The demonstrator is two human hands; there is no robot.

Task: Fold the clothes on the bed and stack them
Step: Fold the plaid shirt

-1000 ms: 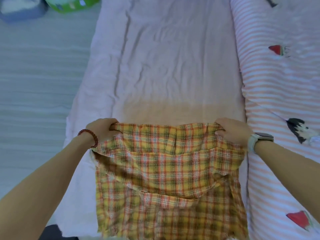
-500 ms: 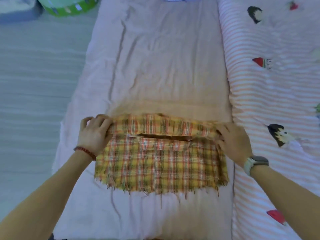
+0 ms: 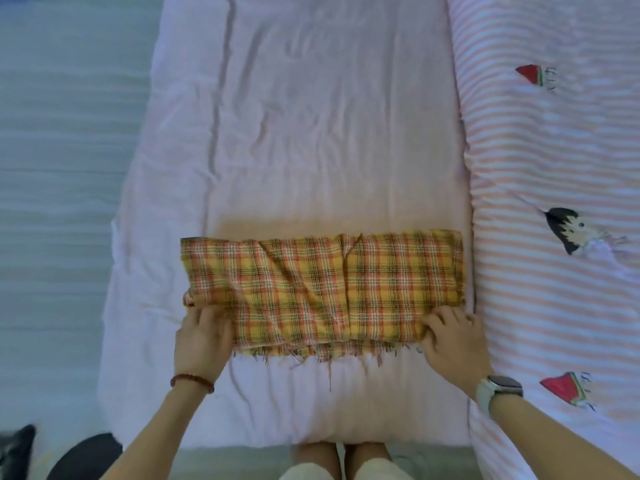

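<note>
We stand at the foot of the bed (image 3: pixel 311 140), looking down on its pale pink sheet. The yellow plaid garment (image 3: pixel 322 289) lies across the sheet in front of us, folded into a wide band with its frayed hem along the near edge. Our left hand (image 3: pixel 202 336) rests on the near left corner of the band; whether its fingertips pinch the fold or only press on it, we cannot tell. Our right hand (image 3: pixel 452 337) has its fingers curled onto the near right corner, the grip pinching the bunched cloth there. A red bead bracelet (image 3: pixel 192 382) circles the left wrist and a smartwatch (image 3: pixel 498 393) with a pale strap sits on the right one. To the right of the garment, just beside it, lies a pink striped quilt (image 3: pixel 554 168) printed with watermelon slices and cartoon figures. Left of the bed is the pale striped floor (image 3: pixel 62 202).
</note>
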